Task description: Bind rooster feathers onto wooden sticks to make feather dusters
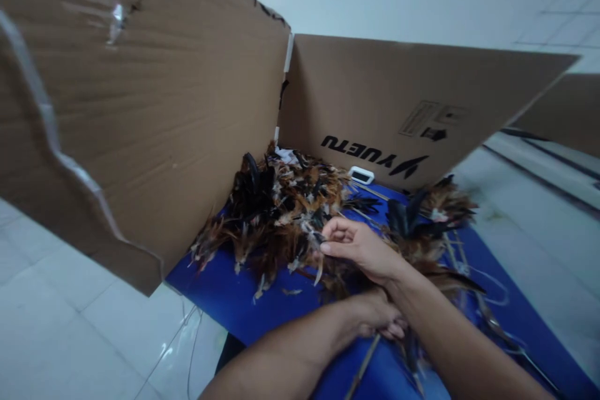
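Observation:
A heap of brown, black and white feathers (281,212) lies on a blue cloth (234,300) between cardboard walls. My right hand (359,247) reaches across to the heap's near edge and pinches a few feathers with its fingertips. My left hand (379,320) sits lower, partly hidden under my right forearm. It is closed around a thin stick (363,362) with feathers bound to it, which slants down toward me.
Tall cardboard sheets (154,112) stand at the left and back. A small white device (362,175) lies by the back sheet. A second feather clump (431,212), thin sticks (454,250) and white thread (492,278) lie to the right. White tiled floor (70,325) surrounds the cloth.

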Motion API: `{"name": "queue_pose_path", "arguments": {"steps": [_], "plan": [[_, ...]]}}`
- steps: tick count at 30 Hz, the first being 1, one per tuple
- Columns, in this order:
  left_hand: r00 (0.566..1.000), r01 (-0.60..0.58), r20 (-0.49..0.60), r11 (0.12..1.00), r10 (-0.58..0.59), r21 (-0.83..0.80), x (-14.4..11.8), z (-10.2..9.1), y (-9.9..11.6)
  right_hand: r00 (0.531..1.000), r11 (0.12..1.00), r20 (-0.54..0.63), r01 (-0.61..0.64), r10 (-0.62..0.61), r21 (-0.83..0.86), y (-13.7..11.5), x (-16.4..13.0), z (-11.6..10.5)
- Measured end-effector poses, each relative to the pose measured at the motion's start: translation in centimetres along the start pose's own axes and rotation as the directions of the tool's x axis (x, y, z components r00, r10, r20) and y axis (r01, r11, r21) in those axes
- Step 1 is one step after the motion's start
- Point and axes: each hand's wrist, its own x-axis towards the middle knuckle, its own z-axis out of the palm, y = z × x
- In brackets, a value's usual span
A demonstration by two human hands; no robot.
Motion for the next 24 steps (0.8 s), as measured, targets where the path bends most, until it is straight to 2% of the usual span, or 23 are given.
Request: {"name": "queue_pose_path", "arguments": {"steps": [2, 5, 7, 10, 13, 19, 24], "plan": [[0.999, -0.05, -0.028, 0.991, 0.046, -0.124, 0.6, 0.1, -0.4, 0.999, 0.996, -0.049, -0.018, 0.022, 0.089, 0.0, -1.5, -2.1], [0.995, -0.1, -0.034, 0.955, 0.094, -0.278, 1.3, 0.4, -1.1, 0.984, 0.993, -0.171, -0.037, 0.056, 0.112, 0.0, -4.0, -4.9], [0.994, -0.11, -0.013, 0.946, 0.112, -0.306, 1.5, 0.5, -1.3, 0.969, 0.993, -0.242, -0.014, 0.042, 0.119, 0.1, -5.7, -6.4], [0.993, -0.113, -0.018, 0.948, 0.113, -0.297, 1.7, 0.7, -1.6, 0.964, 0.975, -0.264, 0.022, 0.039, 0.223, 0.5, -7.9, -7.8], [0.993, -0.119, -0.034, 0.947, 0.113, -0.3, 1.9, 0.8, -1.9, 0.954, 0.961, -0.281, -0.029, 0.109, 0.276, 1.2, -9.3, -8.5], [0.991, -0.134, -0.045, 0.942, 0.127, -0.306, 2.0, 0.8, -2.1, 0.93, 0.989, -0.349, -0.072, 0.113, 0.13, 2.3, -10.6, -9.0], [0.991, -0.133, -0.021, 0.951, 0.132, -0.279, 1.8, 0.9, -1.7, 0.955, 0.987, -0.28, -0.053, 0.094, 0.151, 2.5, -11.0, -8.7]]}}
